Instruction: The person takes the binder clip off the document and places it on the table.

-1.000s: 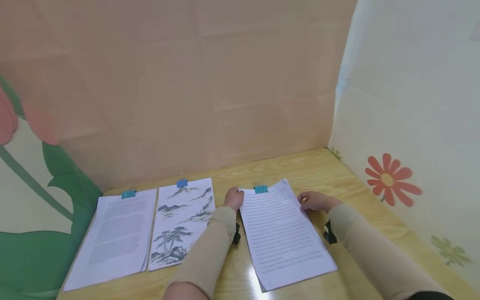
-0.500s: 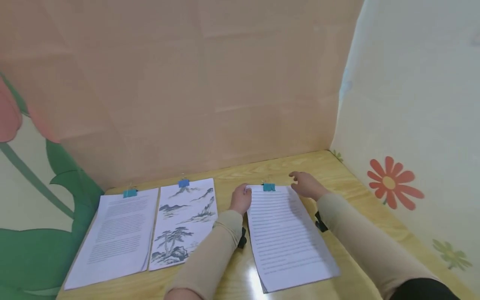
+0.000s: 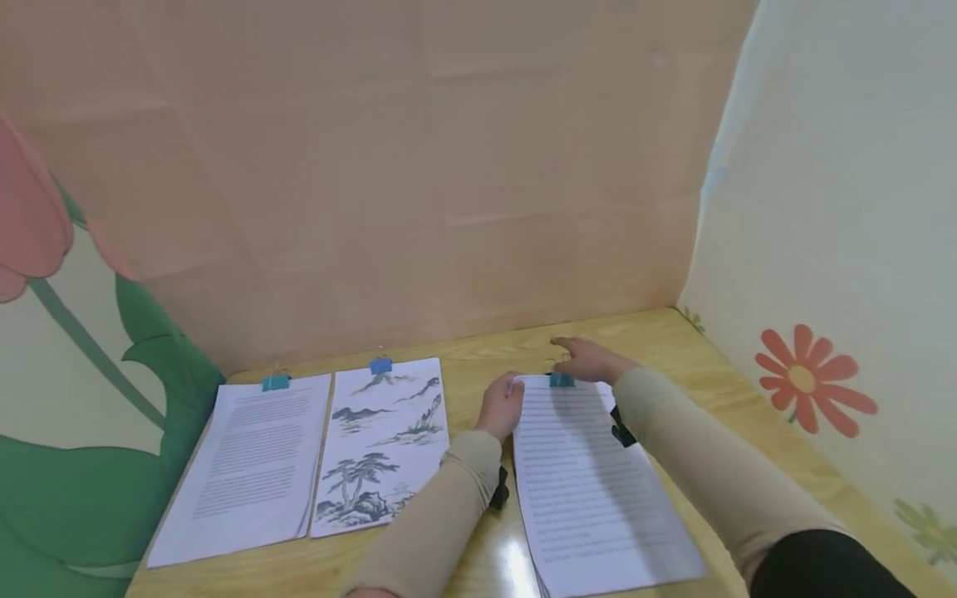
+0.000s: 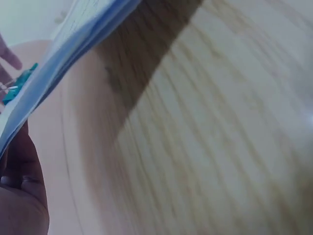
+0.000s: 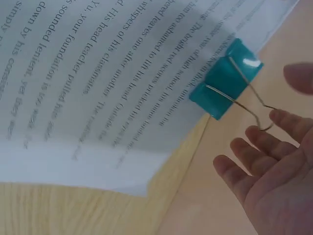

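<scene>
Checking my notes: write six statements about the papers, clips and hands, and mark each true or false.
The left hand grips the rightmost stack near its top left corner. True.
All three top sheets show text. False: the middle sheet shows a landscape drawing.
The right hand has its fingers extended at a teal clip. True.
Every clip is teal. False: the blue clip is on the middle sheet.
The leftmost stack bears printed text. True.
Both hands are at the leftmost stack. False: both are at the rightmost.
</scene>
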Motion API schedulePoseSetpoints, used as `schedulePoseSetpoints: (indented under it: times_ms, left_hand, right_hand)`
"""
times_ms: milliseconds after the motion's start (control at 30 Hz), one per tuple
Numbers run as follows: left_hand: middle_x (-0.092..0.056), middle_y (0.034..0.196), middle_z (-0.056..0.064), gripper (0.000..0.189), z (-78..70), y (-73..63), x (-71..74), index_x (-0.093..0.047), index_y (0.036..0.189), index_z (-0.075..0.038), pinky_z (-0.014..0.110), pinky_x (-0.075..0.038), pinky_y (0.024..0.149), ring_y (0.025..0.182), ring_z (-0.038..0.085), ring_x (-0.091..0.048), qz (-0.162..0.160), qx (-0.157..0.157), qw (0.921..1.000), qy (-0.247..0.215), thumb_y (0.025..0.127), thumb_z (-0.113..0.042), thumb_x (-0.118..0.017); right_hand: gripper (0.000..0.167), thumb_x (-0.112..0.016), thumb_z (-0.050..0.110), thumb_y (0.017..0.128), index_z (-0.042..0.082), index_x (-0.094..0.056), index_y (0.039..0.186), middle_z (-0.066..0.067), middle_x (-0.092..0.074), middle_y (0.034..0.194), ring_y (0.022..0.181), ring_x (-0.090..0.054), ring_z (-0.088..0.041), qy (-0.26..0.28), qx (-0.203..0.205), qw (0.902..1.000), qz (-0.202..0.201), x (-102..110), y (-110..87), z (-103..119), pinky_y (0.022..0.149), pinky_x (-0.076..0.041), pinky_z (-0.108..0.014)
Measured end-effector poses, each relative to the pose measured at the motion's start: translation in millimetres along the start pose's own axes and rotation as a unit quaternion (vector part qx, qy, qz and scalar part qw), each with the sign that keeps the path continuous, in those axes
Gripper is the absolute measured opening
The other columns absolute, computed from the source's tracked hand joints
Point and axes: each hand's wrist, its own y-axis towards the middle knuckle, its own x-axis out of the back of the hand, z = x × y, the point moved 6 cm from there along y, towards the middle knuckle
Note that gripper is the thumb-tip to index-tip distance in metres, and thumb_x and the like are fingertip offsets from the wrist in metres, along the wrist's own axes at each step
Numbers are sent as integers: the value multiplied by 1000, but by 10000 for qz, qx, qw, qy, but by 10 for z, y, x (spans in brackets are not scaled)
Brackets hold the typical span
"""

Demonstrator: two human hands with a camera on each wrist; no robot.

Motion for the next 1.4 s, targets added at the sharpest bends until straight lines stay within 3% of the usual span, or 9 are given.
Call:
schedulePoseSetpoints:
  times_ms: [133,267,433,533,733,1067,1233,1400]
  left_hand:
    - [-73,109,10,29,2,-15,-11,-69,125,0,44,-50,99,99,21,-66,141,-100,9998,-41,108,-13,-50]
    - [-73,105,8,29,-14,-24,-2,-69,125,0,40,-52,94,92,16,-66,155,-292,9995,22,108,-12,-48]
    - [-73,107,8,30,16,-13,9,-67,128,0,41,-52,95,93,16,-66,182,-170,9997,-50,109,-13,-47]
    - [-73,111,9,31,31,-11,10,-66,131,-2,43,-50,98,97,18,-66,222,-6,9997,-122,110,-15,-47]
    - [-72,115,9,32,52,-4,5,-65,132,-1,46,-48,103,103,20,-65,228,81,9997,-53,109,-16,-49]
    - [-70,119,11,32,86,-58,56,-66,132,-2,49,-46,106,108,25,-64,285,468,9982,-238,109,-17,-49]
    - [-69,122,10,35,122,-71,41,-64,135,-1,48,-44,108,113,23,-62,726,803,9938,-253,109,-19,-49]
    - [-69,113,4,35,155,-62,41,-64,135,-3,46,-44,108,112,19,-62,1100,921,9896,-70,110,-21,-47]
  right_hand:
    - [60,-54,18,103,-11,-36,152,-34,-40,154,140,-38,-52,463,-180,9986,174,-73,-16,-75,114,-32,-63]
    - [53,-51,17,105,-13,-43,147,-34,-46,149,138,-41,-52,730,-55,9972,161,-86,-33,-126,113,-33,-62]
    - [52,-49,19,108,-15,-42,147,-34,-49,146,137,-43,-51,1109,95,9937,138,-24,-47,-200,111,-36,-61]
    - [55,-52,21,109,-14,-38,150,-32,-46,150,139,-42,-49,1698,-100,9852,198,-4,-58,-284,111,-37,-61]
    - [63,-61,23,104,-14,-38,150,-31,-45,151,138,-43,-44,2381,-225,9695,540,1,-85,-387,112,-36,-61]
    - [61,-68,19,100,-16,-44,143,-28,-56,140,131,-53,-38,2391,-130,9674,828,67,-136,-323,109,-44,-52]
    - [59,-71,22,98,-16,-48,138,-21,-63,129,120,-60,-31,2209,18,9727,706,112,-148,-315,102,-51,-46]
    - [55,-69,27,101,-12,-53,136,-17,-67,124,117,-62,-29,2214,-151,9736,526,135,-149,-353,104,-49,-48]
